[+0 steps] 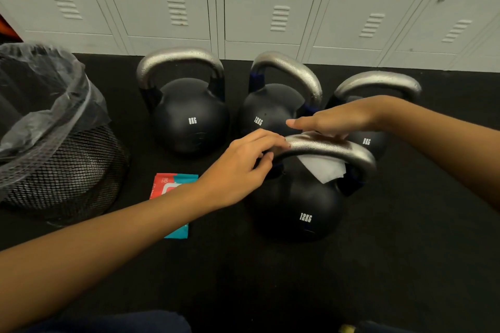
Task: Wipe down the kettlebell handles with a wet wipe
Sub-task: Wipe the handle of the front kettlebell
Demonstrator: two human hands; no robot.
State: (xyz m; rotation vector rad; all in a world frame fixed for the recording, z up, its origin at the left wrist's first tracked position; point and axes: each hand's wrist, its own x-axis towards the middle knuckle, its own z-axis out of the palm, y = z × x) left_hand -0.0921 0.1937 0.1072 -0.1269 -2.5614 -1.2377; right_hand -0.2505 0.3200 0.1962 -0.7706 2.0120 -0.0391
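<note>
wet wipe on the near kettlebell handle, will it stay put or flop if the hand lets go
The wipe looks thin and limp: it drapes over the handle and hangs beneath it. It would probably slide off once the right hand lifts. Likely very light.

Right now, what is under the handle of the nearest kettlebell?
A white wet wipe hangs through the handle of the nearest kettlebell, above its black body. The right hand covers the wipe's upper part; the left hand grips the handle's left end.
</note>
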